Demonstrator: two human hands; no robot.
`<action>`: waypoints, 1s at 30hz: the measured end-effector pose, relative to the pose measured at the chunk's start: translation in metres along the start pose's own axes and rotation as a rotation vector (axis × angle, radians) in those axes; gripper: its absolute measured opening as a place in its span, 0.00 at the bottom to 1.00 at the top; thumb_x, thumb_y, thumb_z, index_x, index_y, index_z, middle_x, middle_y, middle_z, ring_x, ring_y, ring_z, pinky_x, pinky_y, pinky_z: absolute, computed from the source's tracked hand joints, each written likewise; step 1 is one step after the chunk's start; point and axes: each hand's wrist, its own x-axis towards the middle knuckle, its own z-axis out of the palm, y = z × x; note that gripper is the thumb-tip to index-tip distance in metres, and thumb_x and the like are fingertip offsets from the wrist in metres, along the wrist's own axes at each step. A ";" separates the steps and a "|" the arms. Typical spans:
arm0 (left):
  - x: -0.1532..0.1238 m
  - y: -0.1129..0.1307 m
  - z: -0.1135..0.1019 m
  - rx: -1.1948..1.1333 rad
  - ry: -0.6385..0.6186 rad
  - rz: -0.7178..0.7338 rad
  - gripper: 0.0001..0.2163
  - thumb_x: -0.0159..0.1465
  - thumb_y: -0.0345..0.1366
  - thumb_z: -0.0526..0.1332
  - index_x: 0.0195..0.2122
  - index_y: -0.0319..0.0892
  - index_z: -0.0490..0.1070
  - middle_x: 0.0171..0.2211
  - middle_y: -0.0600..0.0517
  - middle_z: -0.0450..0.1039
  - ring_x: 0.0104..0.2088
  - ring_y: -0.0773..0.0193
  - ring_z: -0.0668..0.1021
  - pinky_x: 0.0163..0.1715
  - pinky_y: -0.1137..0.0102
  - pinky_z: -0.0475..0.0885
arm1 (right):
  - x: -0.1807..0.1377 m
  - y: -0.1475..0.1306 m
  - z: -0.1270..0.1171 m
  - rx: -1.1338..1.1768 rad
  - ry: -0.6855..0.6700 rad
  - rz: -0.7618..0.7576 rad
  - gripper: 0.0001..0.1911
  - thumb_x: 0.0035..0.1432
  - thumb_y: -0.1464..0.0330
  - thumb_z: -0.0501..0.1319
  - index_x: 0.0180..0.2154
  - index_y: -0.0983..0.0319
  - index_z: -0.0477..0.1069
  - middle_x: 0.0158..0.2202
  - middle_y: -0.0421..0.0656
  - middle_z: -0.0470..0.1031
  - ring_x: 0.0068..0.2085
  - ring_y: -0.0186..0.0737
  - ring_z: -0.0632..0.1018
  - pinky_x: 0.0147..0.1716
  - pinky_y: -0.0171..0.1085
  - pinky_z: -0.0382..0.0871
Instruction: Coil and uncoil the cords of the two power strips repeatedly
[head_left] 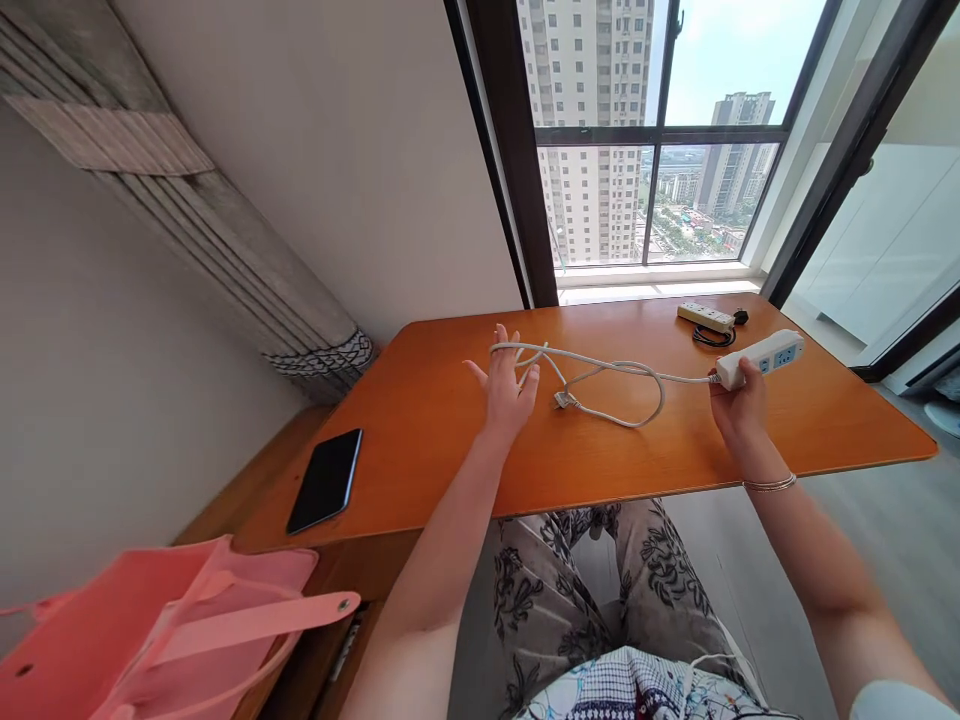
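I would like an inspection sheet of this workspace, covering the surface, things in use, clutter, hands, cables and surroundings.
Surface: orange-brown table, smooth-looking.
Things in use: white power strip, held at the right.
Clutter: cream power strip near the window; black-screened device lying at left; pink bag at lower left.
Hands: right hand grips the white strip; left hand is open, cord across its fingers.
Cables: white cord loosely looped, its plug perhaps touching the table; black cord coiled beside the cream strip.
Surroundings: window ahead, curtain at left.
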 end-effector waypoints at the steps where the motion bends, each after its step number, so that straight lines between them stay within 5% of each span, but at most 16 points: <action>1: 0.005 -0.002 -0.007 0.042 -0.006 0.013 0.26 0.66 0.39 0.55 0.66 0.47 0.61 0.71 0.44 0.52 0.72 0.47 0.52 0.65 0.42 0.21 | 0.001 -0.009 -0.002 0.009 0.017 -0.022 0.17 0.41 0.68 0.68 0.35 0.59 0.67 0.30 0.33 0.70 0.31 0.29 0.74 0.27 0.29 0.74; 6: 0.026 -0.031 -0.045 0.261 -0.046 0.079 0.21 0.64 0.39 0.57 0.57 0.45 0.71 0.67 0.44 0.61 0.70 0.45 0.59 0.66 0.42 0.23 | 0.021 -0.060 -0.014 0.000 0.123 -0.141 0.11 0.45 0.69 0.64 0.33 0.59 0.67 0.29 0.33 0.67 0.30 0.29 0.73 0.25 0.28 0.72; 9: 0.034 -0.063 -0.064 0.295 0.041 -0.064 0.19 0.63 0.41 0.58 0.53 0.44 0.74 0.65 0.44 0.65 0.68 0.45 0.63 0.69 0.42 0.36 | 0.038 -0.091 -0.025 0.047 0.269 -0.240 0.04 0.49 0.71 0.58 0.30 0.58 0.65 0.28 0.34 0.63 0.27 0.28 0.71 0.21 0.26 0.67; 11: 0.035 -0.081 -0.067 0.237 -0.021 -0.107 0.17 0.63 0.38 0.55 0.51 0.44 0.75 0.59 0.44 0.73 0.61 0.49 0.72 0.69 0.47 0.47 | 0.046 -0.104 -0.031 0.011 0.352 -0.298 0.03 0.51 0.73 0.56 0.30 0.58 0.64 0.28 0.34 0.64 0.27 0.27 0.71 0.20 0.25 0.65; 14: 0.029 -0.087 -0.049 0.175 -0.110 -0.069 0.13 0.57 0.36 0.59 0.41 0.45 0.78 0.52 0.44 0.78 0.55 0.47 0.77 0.67 0.45 0.50 | 0.047 -0.104 -0.033 -0.030 0.373 -0.291 0.06 0.52 0.75 0.56 0.31 0.58 0.65 0.29 0.34 0.66 0.28 0.28 0.72 0.21 0.26 0.66; 17: 0.009 -0.059 -0.011 0.123 -0.088 -0.020 0.08 0.59 0.36 0.58 0.34 0.47 0.78 0.39 0.47 0.82 0.45 0.49 0.81 0.66 0.42 0.49 | 0.039 -0.089 -0.028 -0.015 0.358 -0.238 0.06 0.52 0.75 0.59 0.32 0.59 0.66 0.30 0.34 0.67 0.29 0.28 0.73 0.22 0.27 0.68; 23: -0.056 0.030 0.062 -0.106 -0.345 0.438 0.19 0.61 0.41 0.62 0.54 0.45 0.72 0.54 0.43 0.76 0.54 0.52 0.77 0.60 0.54 0.67 | 0.028 -0.063 -0.021 -0.039 0.302 -0.141 0.09 0.52 0.74 0.62 0.36 0.60 0.66 0.30 0.33 0.67 0.30 0.29 0.73 0.24 0.28 0.71; 26: -0.080 0.045 0.081 -0.062 -0.306 0.523 0.23 0.62 0.43 0.62 0.58 0.43 0.69 0.62 0.38 0.67 0.62 0.48 0.70 0.62 0.51 0.65 | 0.029 -0.060 -0.023 -0.055 0.305 -0.143 0.10 0.52 0.73 0.62 0.37 0.59 0.65 0.30 0.32 0.67 0.30 0.28 0.74 0.25 0.28 0.71; 30: -0.094 0.051 0.089 -0.065 -0.364 0.700 0.16 0.66 0.38 0.57 0.55 0.47 0.72 0.53 0.43 0.75 0.58 0.54 0.74 0.63 0.54 0.63 | 0.034 -0.058 -0.030 -0.048 0.362 -0.124 0.09 0.53 0.73 0.62 0.36 0.58 0.65 0.31 0.32 0.68 0.29 0.27 0.74 0.25 0.28 0.71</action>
